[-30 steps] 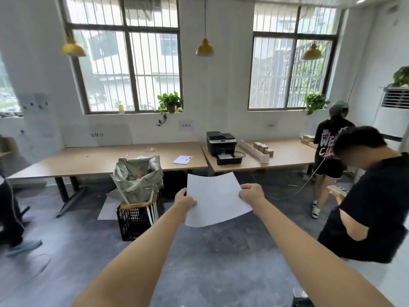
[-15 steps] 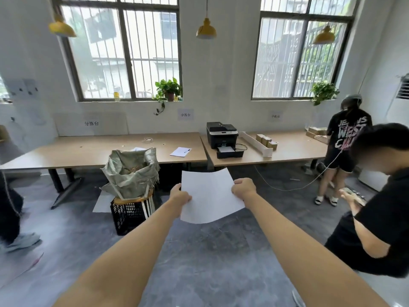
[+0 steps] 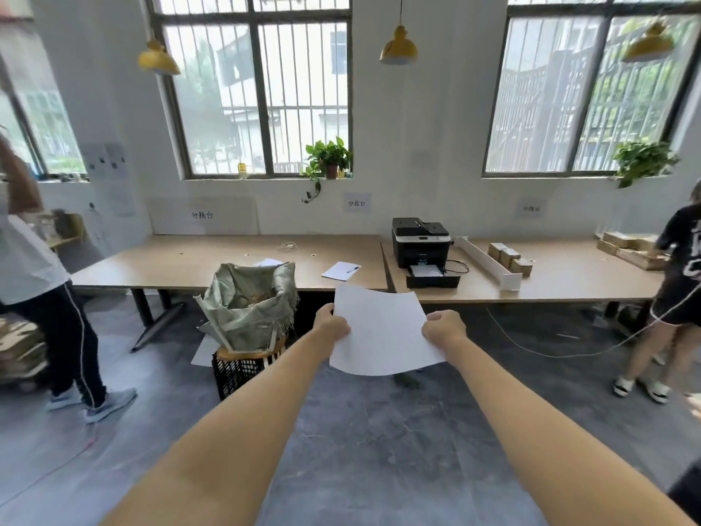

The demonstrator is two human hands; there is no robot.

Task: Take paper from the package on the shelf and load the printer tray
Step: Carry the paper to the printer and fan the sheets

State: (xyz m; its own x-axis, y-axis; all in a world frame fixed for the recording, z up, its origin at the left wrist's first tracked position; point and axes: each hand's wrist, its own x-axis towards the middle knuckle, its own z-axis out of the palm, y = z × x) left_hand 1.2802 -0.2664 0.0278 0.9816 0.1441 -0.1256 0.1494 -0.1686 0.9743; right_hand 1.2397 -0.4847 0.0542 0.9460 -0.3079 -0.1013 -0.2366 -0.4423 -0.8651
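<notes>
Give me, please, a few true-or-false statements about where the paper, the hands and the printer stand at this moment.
1. Both the left hand and the right hand hold the paper. True.
2. The paper is already in the printer tray. False: it is held in the air, short of the table.
3. The printer sits on the floor. False: it stands on the table.
4. The printer tray is pulled out. True.
</notes>
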